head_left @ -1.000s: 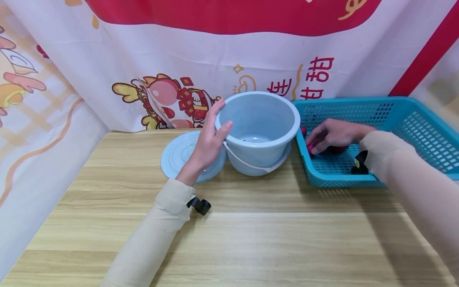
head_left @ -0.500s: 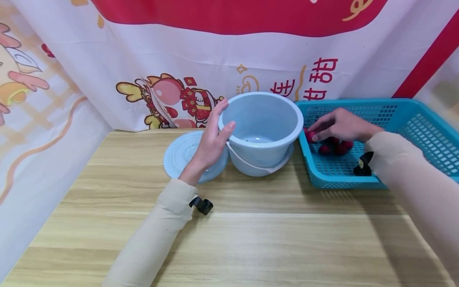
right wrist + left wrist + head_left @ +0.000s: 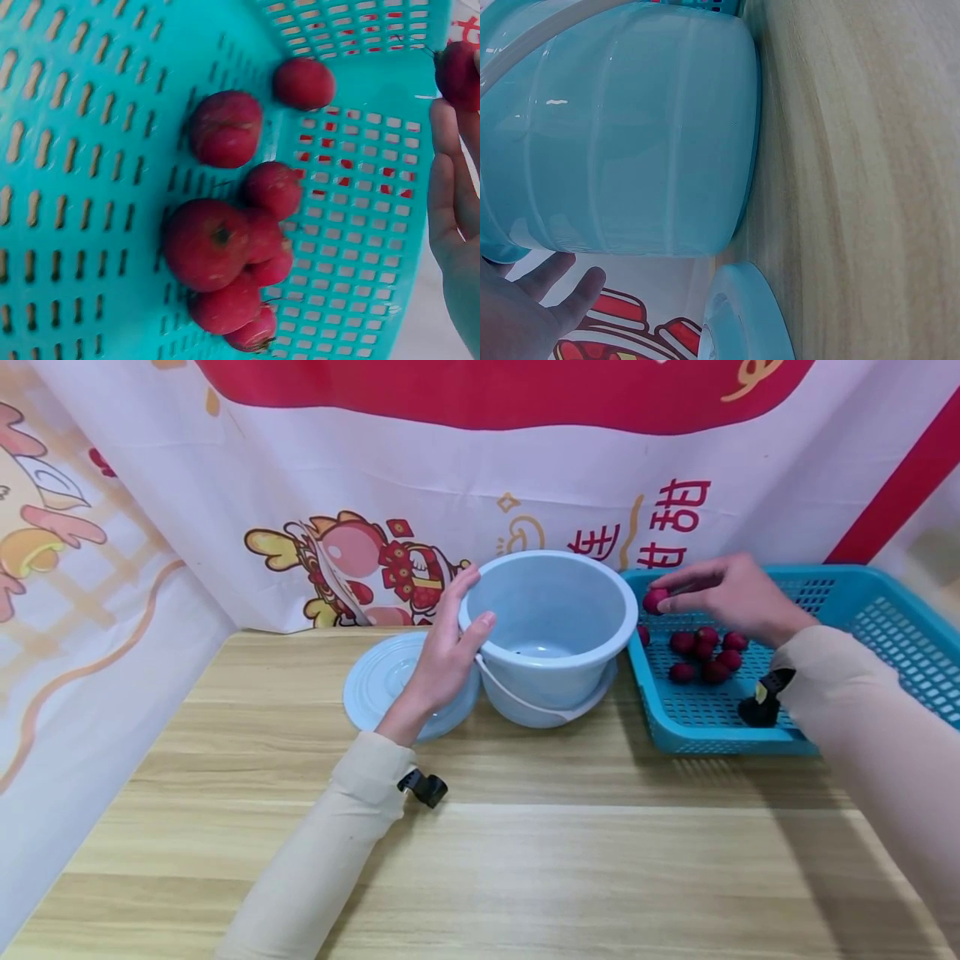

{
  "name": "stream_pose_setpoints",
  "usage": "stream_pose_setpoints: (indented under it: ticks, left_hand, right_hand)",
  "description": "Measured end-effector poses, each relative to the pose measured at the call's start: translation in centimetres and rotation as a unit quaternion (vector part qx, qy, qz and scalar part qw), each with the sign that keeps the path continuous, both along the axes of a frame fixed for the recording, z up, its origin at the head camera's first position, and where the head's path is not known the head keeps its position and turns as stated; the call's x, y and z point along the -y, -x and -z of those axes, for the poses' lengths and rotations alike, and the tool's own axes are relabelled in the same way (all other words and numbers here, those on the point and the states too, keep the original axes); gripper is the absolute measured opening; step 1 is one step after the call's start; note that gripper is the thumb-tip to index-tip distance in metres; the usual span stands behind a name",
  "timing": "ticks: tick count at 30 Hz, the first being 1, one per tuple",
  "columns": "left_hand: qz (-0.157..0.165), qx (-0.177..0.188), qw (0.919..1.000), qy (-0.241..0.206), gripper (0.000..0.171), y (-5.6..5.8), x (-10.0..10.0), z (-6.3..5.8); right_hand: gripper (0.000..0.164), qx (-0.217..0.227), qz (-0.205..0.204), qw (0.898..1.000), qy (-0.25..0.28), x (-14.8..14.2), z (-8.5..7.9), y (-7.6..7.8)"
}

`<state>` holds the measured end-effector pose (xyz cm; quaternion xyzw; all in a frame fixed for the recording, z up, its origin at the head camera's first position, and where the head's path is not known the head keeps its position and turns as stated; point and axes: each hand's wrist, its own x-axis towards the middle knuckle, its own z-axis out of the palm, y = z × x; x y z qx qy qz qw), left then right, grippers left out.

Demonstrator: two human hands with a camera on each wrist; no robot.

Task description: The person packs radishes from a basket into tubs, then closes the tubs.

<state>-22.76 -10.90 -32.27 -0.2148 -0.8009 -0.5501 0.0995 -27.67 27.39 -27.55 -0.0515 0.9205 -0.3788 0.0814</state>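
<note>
The light blue bucket [image 3: 543, 685] stands upright with its mouth facing up. My left hand [image 3: 442, 664] rests against its left rim, thumb spread along the near side and straight fingers along the far side. In the left wrist view those fingers [image 3: 577, 300] lie beside the bucket wall. Between thumb and fingertips, my right hand [image 3: 738, 597] pinches a small red radish [image 3: 655, 601] above the basket's left end. Several more red radishes [image 3: 705, 647] lie below it in the turquoise basket [image 3: 720, 742].
A round blue lid [image 3: 378, 681] lies on the wooden table [image 3: 525, 868], left of the bucket. The basket stands close to the bucket's right side. Behind everything hangs a printed white and red cloth [image 3: 420, 460].
My right hand has risen from the basket floor with a radish pinched in its fingers, uncovering the other radishes. My left hand stays at the bucket rim.
</note>
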Motion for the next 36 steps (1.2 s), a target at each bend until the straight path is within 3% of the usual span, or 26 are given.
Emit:
stream_pose_setpoints:
  ticks: [7, 14, 20, 30, 36]
  left_hand:
    - [0.000, -0.001, 1.0000, 0.003, 0.072, 0.0, -0.1, -0.1]
    - [0.001, -0.003, 1.0000, 0.005, 0.073, -0.1, -0.2, 0.0]
    - [-0.002, -0.003, 0.9999, 0.009, 0.073, -0.1, -0.2, 0.0]
    - [-0.002, -0.001, 0.9999, 0.010, 0.073, -0.1, -0.1, 0.0]
    - [-0.003, 0.001, 0.9999, 0.012, 0.072, 0.0, -0.1, 0.0]
  right_hand:
    - [0.064, -0.053, 0.033, 0.997, 0.046, 0.6, -1.5, -0.3]
    - [0.060, -0.117, 0.053, 0.985, 0.112, 1.8, -2.4, -0.9]
    - [0.056, -0.140, 0.054, 0.979, 0.139, 3.3, -3.4, -1.1]
    - [0.055, -0.145, 0.021, 0.981, 0.130, 6.0, -3.6, -1.0]
    - [0.050, -0.155, -0.028, 0.984, 0.079, 7.2, -3.3, -1.1]
